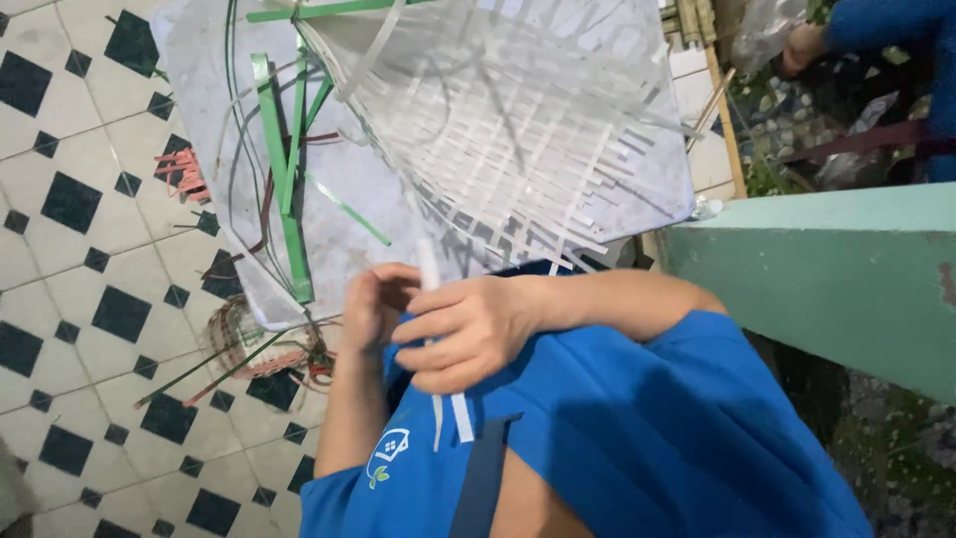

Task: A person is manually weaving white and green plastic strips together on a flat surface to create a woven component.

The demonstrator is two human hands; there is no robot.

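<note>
My right hand (468,334) is closed around a white plastic strip (462,416) whose ends hang below my fist over my blue shirt. My left hand (373,304) is curled beside it, with fingertips pinching the same strip near its upper part. The strip runs up into a partly woven piece of white strips (508,130), tilted, with loose ends fanning toward my hands. It rests on a pale grey sheet (199,90) on the floor.
Several green strips (284,169) and thin dark cords lie on the sheet's left part. Red and green scraps (269,359) sit on the black-and-white tiled floor (80,259). A green low wall (827,269) stands at right. Another person's hand (802,45) and blue sleeve are at top right.
</note>
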